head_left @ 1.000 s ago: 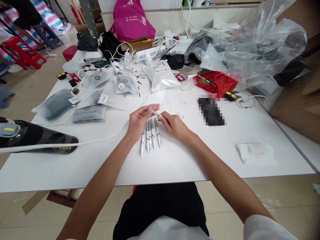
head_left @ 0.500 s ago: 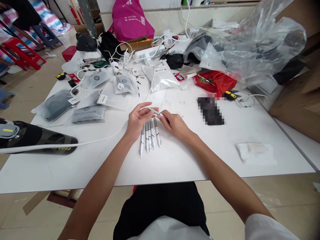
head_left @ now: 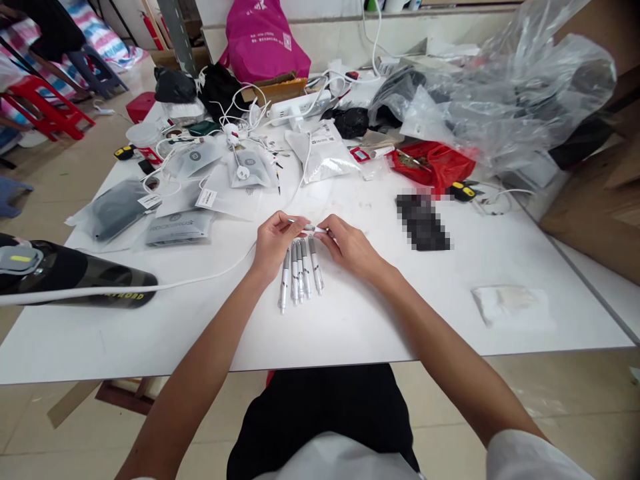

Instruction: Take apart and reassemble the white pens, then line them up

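Observation:
Between my two hands a grey-and-white pen (head_left: pixel 311 227) lies nearly level above the table. My left hand (head_left: pixel 275 241) pinches its grey tip end between thumb and fingers. At the other end, my right hand (head_left: pixel 346 244) has its thumb and fingers closed on the white barrel. Parts of the pen are hidden by my fingers. Just below my hands, several similar pens (head_left: pixel 300 272) lie side by side on the white table (head_left: pixel 380 307), grey ends away from me and clear ends toward me.
A dark bottle (head_left: pixel 80 277) lies at the left, a white cable (head_left: pixel 210 279) crossing it. Packaged pouches (head_left: pixel 177 228) and tangled cords fill the back left. Toward the right are a pixelated dark object (head_left: pixel 424 223), a red bag (head_left: pixel 437 167) and a white packet (head_left: pixel 510 305).
My left fingers have curled in and closed more tightly around the pen's tip end. My right hand has hardly moved, and the pens on the table lie as before.

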`<state>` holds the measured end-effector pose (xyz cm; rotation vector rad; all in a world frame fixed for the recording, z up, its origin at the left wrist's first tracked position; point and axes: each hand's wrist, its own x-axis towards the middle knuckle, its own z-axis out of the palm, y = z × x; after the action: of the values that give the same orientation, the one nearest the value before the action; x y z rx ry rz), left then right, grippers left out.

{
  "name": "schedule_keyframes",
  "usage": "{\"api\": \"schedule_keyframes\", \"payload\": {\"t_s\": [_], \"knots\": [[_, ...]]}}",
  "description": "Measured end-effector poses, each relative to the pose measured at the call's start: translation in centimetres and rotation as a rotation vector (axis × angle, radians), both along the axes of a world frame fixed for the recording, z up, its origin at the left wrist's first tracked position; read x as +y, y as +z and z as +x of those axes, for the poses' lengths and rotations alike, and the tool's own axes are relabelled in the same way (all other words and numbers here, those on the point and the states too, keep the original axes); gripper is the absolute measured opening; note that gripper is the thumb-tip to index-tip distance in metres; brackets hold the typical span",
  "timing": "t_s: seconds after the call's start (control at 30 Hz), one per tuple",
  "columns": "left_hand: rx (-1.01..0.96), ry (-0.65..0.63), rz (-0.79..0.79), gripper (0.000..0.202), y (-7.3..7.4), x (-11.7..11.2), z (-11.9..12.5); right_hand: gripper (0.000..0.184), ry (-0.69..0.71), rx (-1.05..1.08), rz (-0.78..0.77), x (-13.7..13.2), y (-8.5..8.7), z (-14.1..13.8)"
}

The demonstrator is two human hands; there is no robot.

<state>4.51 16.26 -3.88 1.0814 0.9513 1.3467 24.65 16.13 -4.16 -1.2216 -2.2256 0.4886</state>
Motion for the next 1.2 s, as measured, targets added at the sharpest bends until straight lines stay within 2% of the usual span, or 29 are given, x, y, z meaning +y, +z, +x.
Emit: {"api": "schedule_keyframes", "payload": {"t_s": [0.07, 0.2, 0.33, 0.5, 0.7, 0.93, 1.2], "knots": [[-0.039, -0.021, -0.008, 0.049, 0.2, 0.0, 0.1, 0.026, -0.043, 0.004, -0.047, 0.1, -0.2, 0.0], [-0.084, 0.015, -0.031, 0.053, 0.6, 0.0, -0.1, 0.037, -0.101, 0.004, -0.017, 0.2, 0.0, 0.3], [-0.104, 0.063, -0.063, 0.050, 0.2, 0.4, -0.5, 0.040, -0.084, -0.052, 0.063, 0.4, 0.5, 0.8], [-0.108, 0.125, -0.041, 0.050, -0.1, 0.5, -0.5, 0.040, -0.087, -0.103, 0.075, 0.6, 0.6, 1.3], [-0.077, 0.108, -0.048, 0.051, 0.3, 0.3, -0.5, 0.040, -0.096, -0.117, 0.112, 0.5, 0.6, 1.3], [-0.123, 0.217, -0.016, 0.049, 0.2, 0.7, -0.9, 0.034, -0.114, -0.039, 0.211, 1.0, 0.2, 1.8], [-0.063, 0.159, -0.031, 0.049, 0.1, 0.5, -0.8, 0.032, -0.106, -0.046, 0.216, 1.0, 0.0, 1.7]]}}
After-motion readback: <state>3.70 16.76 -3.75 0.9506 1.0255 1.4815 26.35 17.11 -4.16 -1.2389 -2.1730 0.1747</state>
